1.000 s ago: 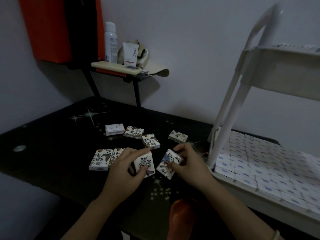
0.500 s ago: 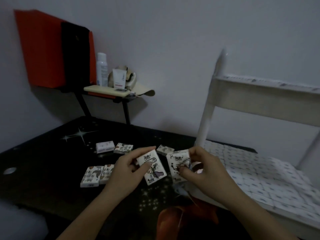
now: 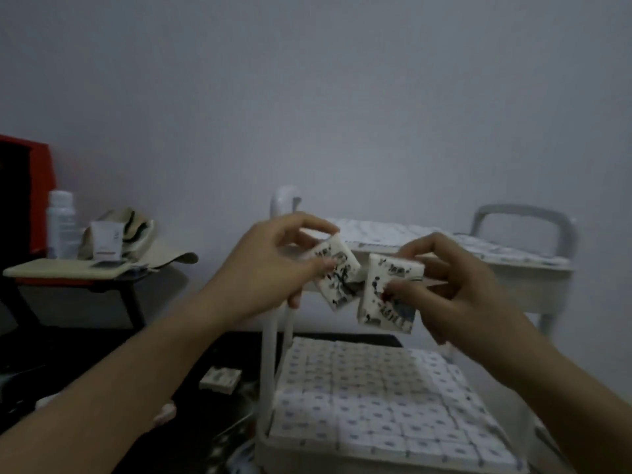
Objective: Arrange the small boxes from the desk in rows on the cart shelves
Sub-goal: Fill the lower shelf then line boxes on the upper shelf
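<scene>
Right now I see my left hand [image 3: 270, 268] pinching one small box [image 3: 337, 275] between thumb and curled fingers, my right hand [image 3: 455, 289] gripping a second box [image 3: 386, 302] likewise; both boxes are tilted, just beside each other, before the cart's top shelf [image 3: 496, 282].

a home room: toiletry bottle [image 3: 61, 222] on a small wall-side stand [image 3: 65, 270], dark desk [image 3: 102, 350].

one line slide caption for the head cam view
Left hand holds a box, right hand a second box, in front of the white cart.
</scene>
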A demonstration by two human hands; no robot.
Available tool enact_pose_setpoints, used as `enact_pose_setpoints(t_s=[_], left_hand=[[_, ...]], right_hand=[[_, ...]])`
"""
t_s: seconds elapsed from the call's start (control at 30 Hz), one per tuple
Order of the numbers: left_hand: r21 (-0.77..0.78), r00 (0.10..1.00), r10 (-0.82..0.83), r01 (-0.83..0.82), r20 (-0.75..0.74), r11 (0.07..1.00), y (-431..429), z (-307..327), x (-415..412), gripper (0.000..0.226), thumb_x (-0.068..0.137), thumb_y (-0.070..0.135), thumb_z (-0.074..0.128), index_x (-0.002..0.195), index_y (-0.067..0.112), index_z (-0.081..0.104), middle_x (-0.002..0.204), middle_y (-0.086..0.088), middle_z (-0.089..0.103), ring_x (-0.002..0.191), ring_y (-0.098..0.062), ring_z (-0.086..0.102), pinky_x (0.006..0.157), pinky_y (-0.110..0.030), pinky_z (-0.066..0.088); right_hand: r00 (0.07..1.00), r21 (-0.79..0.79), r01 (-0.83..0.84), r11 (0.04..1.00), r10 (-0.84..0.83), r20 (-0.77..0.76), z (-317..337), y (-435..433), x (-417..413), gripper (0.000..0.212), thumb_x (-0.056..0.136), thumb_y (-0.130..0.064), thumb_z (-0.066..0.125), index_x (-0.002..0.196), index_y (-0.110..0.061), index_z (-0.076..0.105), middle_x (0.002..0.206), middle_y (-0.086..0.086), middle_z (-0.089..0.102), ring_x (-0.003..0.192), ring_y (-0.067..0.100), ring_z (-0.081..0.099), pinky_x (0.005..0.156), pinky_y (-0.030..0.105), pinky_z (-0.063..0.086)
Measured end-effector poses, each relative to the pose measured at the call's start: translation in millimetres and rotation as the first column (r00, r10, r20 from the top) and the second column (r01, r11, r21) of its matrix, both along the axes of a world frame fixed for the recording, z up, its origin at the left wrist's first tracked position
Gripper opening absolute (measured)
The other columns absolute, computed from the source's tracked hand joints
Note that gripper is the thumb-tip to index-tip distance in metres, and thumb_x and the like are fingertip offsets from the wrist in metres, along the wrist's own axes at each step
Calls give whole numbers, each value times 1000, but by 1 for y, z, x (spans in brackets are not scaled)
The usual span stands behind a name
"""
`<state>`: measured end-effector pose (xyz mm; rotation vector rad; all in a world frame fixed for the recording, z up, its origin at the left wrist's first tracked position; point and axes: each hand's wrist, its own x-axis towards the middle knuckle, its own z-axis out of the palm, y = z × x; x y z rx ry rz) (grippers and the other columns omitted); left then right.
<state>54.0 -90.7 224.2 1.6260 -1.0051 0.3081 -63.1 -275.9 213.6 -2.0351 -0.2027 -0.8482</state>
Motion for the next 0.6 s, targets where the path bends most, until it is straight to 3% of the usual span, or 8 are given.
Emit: enact_pose_setpoints(t_s=[0.1, 0.17, 0.27, 0.37, 0.4, 0.5, 0.6], left_hand=[[-45, 998, -42, 44, 45, 998, -29, 37, 1, 24, 84, 2, 70, 102, 19, 68, 97, -3, 67, 50, -19, 66, 48, -24, 53], [-62, 996, -74, 77, 52, 995, -48, 55, 4, 21, 87, -1, 66, 103, 12, 68, 102, -7, 66, 59, -19, 69, 57, -23, 56], [-62, 991, -131, 131, 4, 989, -78, 71, 11, 17, 86, 15, 71, 97, 4, 67, 95, -12, 69, 64, -19, 69, 61, -25, 57], [-14, 995, -94, 94, -18, 995, -115, 78, 21, 37, 83, 36, 71, 89, 0, 65, 79, -10, 71, 59, -14, 66, 59, -27, 58], [21, 998, -68, 68, 11, 997, -127, 80, 25, 33, 85, 35, 70, 86, 2, 65, 77, -8, 71, 58, -12, 66, 59, -27, 58], [163, 998, -57, 51, 31, 985, -162, 87, 38, 12, 90, 20, 66, 89, 8, 64, 85, -4, 69, 56, -9, 65, 58, -25, 57], [297, 995, -33, 3, 95, 955, -183, 91, 53, 15, 89, 16, 61, 104, 17, 62, 106, 3, 60, 59, -9, 66, 57, -22, 54]], right_hand=[[999, 153, -37, 988, 38, -3, 32, -28, -10, 15, 84, -1, 64, 93, -11, 57, 77, 11, 69, 44, 14, 52, 38, 21, 39], [994, 227, -107, 968, 110, 3, 53, -44, -18, 22, 75, -13, 66, 96, -9, 59, 80, 12, 69, 53, 17, 58, 46, 25, 46], [999, 96, 41, 995, -39, -29, 78, -72, -18, 45, 72, -41, 63, 100, -6, 62, 85, -1, 72, 63, 13, 61, 59, 29, 49], [974, -20, 226, 974, -225, 36, 94, -104, -1, 21, 86, -27, 66, 100, -12, 61, 88, 3, 69, 60, 7, 59, 52, 24, 48], [959, -83, 281, 956, -278, 52, 98, -116, 7, 15, 90, -19, 64, 104, -18, 60, 94, 2, 67, 63, 7, 61, 51, 23, 49], [917, -306, 397, 866, -389, 87, 108, -149, 27, 45, 90, -16, 64, 127, -36, 49, 117, -5, 56, 85, 12, 63, 60, 22, 53], [858, -393, 511, 764, -479, 185, 115, -171, 38, 65, 83, -20, 73, 137, -36, 39, 120, -4, 50, 87, 10, 60, 62, 20, 51]])
